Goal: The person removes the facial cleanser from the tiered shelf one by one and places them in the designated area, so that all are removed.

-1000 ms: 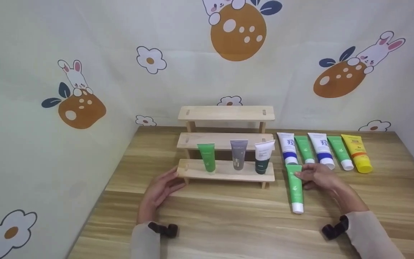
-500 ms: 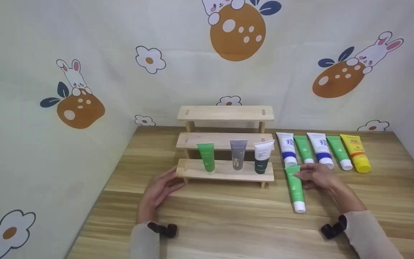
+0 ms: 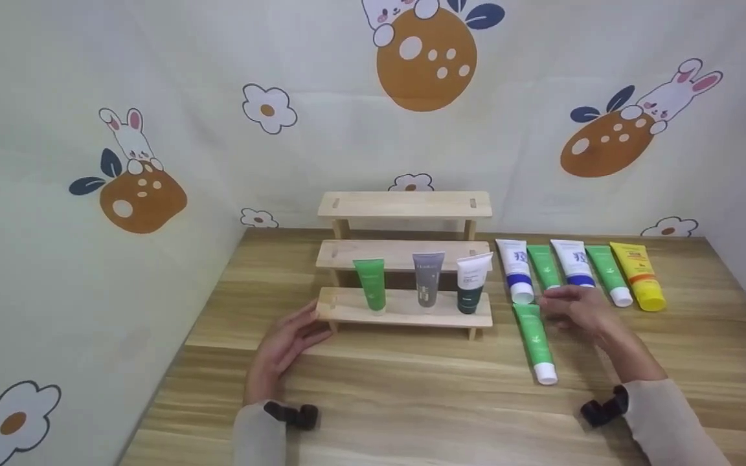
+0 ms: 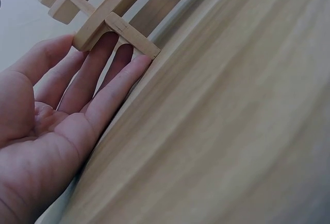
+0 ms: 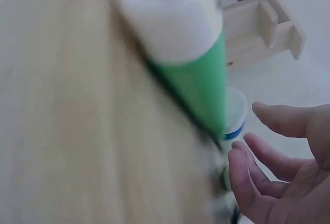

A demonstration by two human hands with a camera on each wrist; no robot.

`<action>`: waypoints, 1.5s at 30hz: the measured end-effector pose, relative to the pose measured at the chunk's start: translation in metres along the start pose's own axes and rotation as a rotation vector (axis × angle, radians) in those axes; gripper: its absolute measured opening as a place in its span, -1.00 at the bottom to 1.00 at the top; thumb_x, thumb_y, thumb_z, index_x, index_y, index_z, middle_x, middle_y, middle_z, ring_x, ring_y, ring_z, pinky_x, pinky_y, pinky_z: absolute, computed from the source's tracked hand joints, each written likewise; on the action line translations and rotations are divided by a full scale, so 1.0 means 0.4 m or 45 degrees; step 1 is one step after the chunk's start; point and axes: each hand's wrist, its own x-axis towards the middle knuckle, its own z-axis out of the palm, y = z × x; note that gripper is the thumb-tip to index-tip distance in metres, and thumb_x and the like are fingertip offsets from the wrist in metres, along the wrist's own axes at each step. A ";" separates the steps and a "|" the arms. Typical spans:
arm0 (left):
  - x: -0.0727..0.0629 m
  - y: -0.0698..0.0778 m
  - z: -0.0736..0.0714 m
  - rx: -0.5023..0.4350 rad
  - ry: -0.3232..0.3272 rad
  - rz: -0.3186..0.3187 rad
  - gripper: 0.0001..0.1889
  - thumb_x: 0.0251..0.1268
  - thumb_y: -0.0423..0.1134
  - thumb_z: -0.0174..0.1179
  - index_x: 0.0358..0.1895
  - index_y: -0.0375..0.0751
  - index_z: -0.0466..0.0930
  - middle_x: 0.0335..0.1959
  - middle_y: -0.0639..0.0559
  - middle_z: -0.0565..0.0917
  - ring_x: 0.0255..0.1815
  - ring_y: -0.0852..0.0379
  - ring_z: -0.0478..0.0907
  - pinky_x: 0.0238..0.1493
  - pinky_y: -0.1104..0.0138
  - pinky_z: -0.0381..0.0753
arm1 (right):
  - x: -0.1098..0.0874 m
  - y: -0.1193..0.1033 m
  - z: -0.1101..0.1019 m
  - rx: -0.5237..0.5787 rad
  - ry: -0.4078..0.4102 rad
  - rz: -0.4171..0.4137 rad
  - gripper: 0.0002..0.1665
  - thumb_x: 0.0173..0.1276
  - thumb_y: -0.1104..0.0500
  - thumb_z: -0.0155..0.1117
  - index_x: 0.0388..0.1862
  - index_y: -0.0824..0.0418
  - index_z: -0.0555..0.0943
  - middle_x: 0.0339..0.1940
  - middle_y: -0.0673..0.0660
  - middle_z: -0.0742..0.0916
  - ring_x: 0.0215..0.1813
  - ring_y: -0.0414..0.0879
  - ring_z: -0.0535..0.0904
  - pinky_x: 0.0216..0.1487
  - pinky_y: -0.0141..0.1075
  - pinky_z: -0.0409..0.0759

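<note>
Head view: left hand (image 3: 285, 340) grips wooden rack (image 3: 405, 204) at lowest step, likely steadying it; right hand (image 3: 585, 314), fingers parted, empty beside white-capped green tube (image 3: 535, 342), laid flat on desk (image 3: 425, 401), perhaps against toppling.

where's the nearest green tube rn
In the head view, the nearest green tube lies on the table, right of the wooden rack, left of the right hand.

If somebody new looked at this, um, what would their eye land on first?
Probably the big orange fruit with a rabbit, printed on the backdrop at top middle. Next, likely the wooden stand beneath it, three tubes standing on its lowest step and the left hand at its left end. Then perhaps the bright yellow tube, farthest right of those lying on the table.
</note>
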 end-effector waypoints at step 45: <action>-0.001 -0.006 0.001 -0.068 0.025 0.021 -0.42 0.46 -0.38 0.10 0.47 -0.48 0.20 0.58 -0.30 0.17 0.21 -0.03 0.59 0.31 0.03 0.66 | -0.064 -0.254 0.153 0.284 0.022 -0.465 -0.17 0.38 -0.03 0.36 0.53 0.16 0.29 0.53 0.16 0.44 0.55 0.04 0.30 0.39 -0.49 0.52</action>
